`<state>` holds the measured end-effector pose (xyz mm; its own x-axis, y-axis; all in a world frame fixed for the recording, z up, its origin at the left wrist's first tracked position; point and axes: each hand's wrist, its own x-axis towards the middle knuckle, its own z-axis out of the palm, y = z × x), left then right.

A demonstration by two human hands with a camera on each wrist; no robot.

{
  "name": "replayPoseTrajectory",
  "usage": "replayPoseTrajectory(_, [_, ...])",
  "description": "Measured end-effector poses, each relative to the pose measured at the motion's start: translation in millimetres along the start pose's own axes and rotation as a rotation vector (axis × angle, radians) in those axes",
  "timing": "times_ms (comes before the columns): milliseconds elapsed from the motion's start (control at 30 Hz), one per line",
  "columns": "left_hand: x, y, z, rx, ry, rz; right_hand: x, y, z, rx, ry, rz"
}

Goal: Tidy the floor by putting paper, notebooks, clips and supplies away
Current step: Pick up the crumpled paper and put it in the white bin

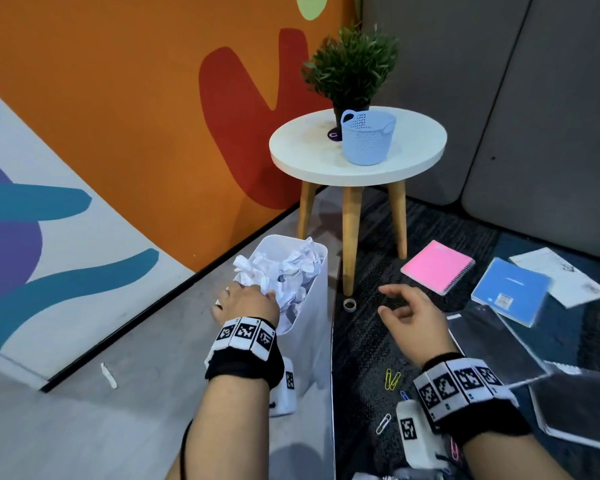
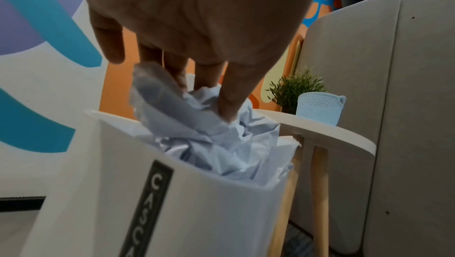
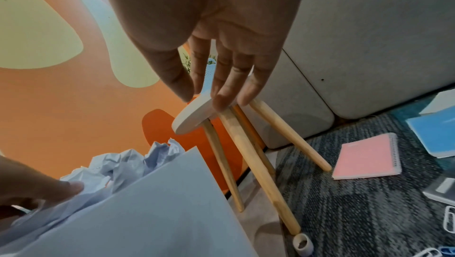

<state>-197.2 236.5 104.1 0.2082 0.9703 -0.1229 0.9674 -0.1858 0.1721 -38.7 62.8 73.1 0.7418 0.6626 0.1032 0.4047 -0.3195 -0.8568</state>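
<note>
A white bin (image 1: 312, 317) stands on the floor by the wall, heaped with crumpled paper (image 1: 291, 268). My left hand (image 1: 257, 292) is over its near rim. In the left wrist view its straight fingers (image 2: 229, 101) press down into the paper (image 2: 221, 144), and the thumb is spread to the side. My right hand (image 1: 392, 299) hovers open over the carpet to the right of the bin, holding nothing; the right wrist view shows its fingers (image 3: 221, 97) loosely extended. A pink notebook (image 1: 437, 266), a blue notebook (image 1: 510, 291) and black notebooks (image 1: 499, 344) lie on the carpet.
A round white table (image 1: 309, 157) carries a pale blue basket (image 1: 367, 136) and a potted plant (image 1: 352, 64). A tape roll (image 1: 350, 304) sits by a table leg. Yellow paper clips (image 1: 392, 379), a white clip (image 1: 383, 423) and a paper scrap (image 1: 109, 375) lie on the floor.
</note>
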Motion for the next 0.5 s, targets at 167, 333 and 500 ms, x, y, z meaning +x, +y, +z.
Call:
replayPoseTrajectory(167, [7,-1,13,-0.141,-0.052,-0.022,-3,18,4,-0.044,-0.046,0.077])
replayPoseTrajectory(333, [5,2,17,-0.087,-0.105,-0.001,-10,37,10,-0.06,-0.077,0.144])
replayPoseTrajectory(500, [-1,6,35,-0.043,-0.171,0.031,-18,48,16,-0.081,-0.13,0.175])
